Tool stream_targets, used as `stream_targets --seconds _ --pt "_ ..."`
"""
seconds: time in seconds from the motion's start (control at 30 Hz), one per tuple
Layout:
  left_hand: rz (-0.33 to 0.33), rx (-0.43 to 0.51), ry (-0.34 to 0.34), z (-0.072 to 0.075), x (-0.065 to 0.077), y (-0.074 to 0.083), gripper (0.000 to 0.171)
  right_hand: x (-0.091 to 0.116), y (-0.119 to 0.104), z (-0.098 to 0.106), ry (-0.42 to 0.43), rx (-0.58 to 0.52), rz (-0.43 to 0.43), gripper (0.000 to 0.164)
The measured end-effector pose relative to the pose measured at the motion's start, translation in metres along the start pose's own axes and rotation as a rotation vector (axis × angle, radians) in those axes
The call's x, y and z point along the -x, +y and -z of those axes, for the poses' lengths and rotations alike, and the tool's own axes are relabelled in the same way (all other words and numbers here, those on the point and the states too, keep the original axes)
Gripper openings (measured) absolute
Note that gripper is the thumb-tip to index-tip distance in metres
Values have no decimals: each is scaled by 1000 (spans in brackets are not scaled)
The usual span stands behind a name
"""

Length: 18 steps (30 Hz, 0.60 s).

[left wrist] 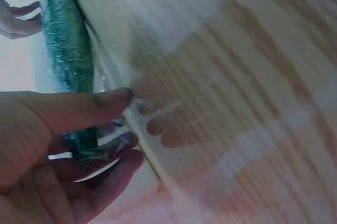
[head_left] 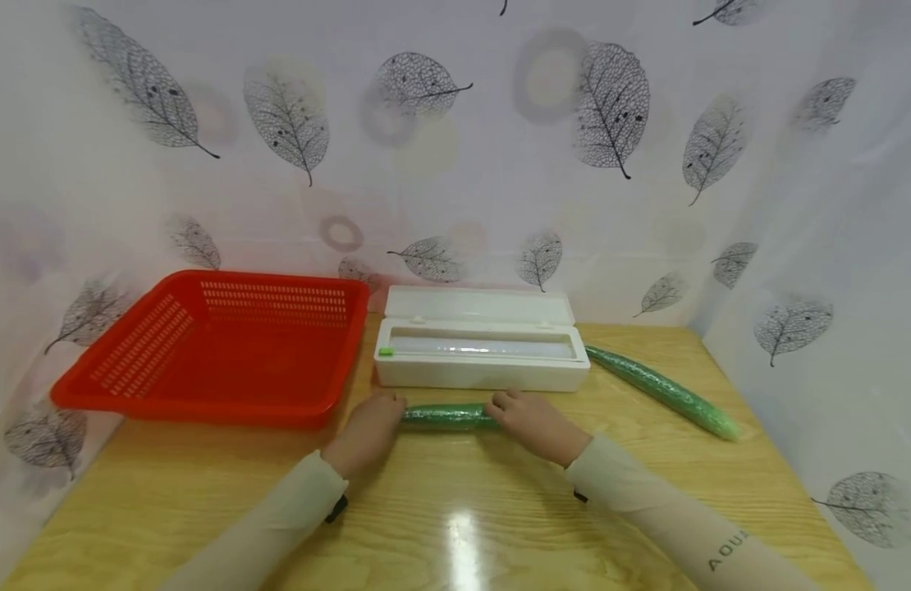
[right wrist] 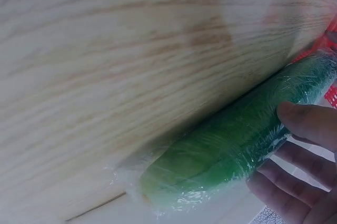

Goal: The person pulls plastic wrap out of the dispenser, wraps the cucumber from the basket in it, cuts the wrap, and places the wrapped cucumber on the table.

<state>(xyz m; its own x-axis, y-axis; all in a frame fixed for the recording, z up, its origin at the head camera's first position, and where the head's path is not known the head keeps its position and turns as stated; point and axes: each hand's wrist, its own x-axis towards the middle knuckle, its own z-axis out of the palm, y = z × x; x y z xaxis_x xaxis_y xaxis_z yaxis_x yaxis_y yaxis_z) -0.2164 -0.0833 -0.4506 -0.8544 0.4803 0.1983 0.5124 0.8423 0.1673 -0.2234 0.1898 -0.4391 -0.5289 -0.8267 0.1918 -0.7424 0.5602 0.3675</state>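
Note:
A green cucumber [head_left: 450, 417] wrapped in clear cling film lies crosswise at the table's middle, in front of a white cling film box [head_left: 485, 376]. My left hand [head_left: 368, 431] is at its left end; in the left wrist view the thumb and fingers close about that end and its loose film [left wrist: 113, 124]. My right hand [head_left: 537, 423] grips the cucumber towards its right end. The right wrist view has the thumb on one side of the cucumber [right wrist: 221, 145] and the fingers on the other, with film sticking out past the pale tip.
The film box's lid [head_left: 478, 304] stands raised, showing the roll [head_left: 485, 348] inside. A red plastic basket [head_left: 226, 410] stands at the left. Another shiny, film-wrapped cucumber [head_left: 662, 387] lies slanted at the right. A leaf-patterned curtain [head_left: 455, 164] hangs behind the wooden table [head_left: 396, 525].

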Motion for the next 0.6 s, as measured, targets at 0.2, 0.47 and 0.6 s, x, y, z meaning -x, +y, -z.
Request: stream_targets --seconds 0.2,0.47,0.6 --pt "-25 -95 -14 -2 -7 -1 8 1 0 1 -16 -19 -15 26" --pt "-82 -164 27 -8 -10 -4 17 1 -1 0 -5 7 -16 29" --pt "-63 -21 -60 -5 -9 -4 19 1 -1 -1 -9 18 -12 29"
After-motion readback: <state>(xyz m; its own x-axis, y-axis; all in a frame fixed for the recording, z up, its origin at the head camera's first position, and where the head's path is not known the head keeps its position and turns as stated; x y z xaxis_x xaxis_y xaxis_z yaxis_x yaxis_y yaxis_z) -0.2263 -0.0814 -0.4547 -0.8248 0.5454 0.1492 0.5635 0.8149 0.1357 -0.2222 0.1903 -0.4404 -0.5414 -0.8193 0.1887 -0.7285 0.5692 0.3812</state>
